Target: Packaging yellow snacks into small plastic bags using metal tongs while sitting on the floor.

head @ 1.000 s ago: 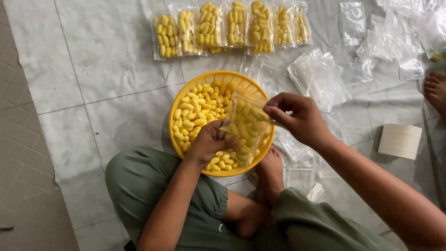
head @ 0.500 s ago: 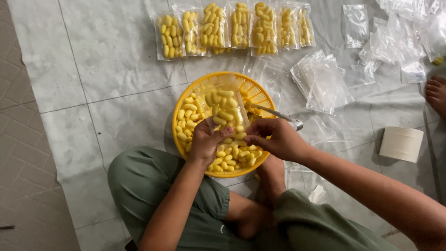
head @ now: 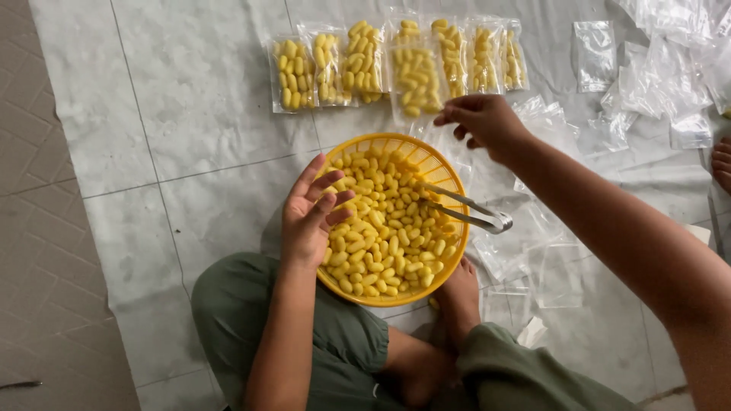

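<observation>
the right hand [head: 483,122] is pinching the bottom edge of a filled clear bag [head: 415,76], fingers pressed together, beside the row of filled bags [head: 327,68] on the floor. the left hand [head: 311,217] is hovering, fingers spread, over the yellow basket [head: 449,171] of cocoons, where metal tongs [head: 468,213] are resting.

Home packing spot on tiled floor [head: 190,114]: filled clear bags [head: 365,65] laid beyond a yellow basket [head: 449,183], empty bags [head: 647,76] heaped alongside.

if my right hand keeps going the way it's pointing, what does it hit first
Probably the filled bag it is holding, then the row of filled bags on the floor. The right hand points up and left toward them; its height above the floor is unclear.
</observation>
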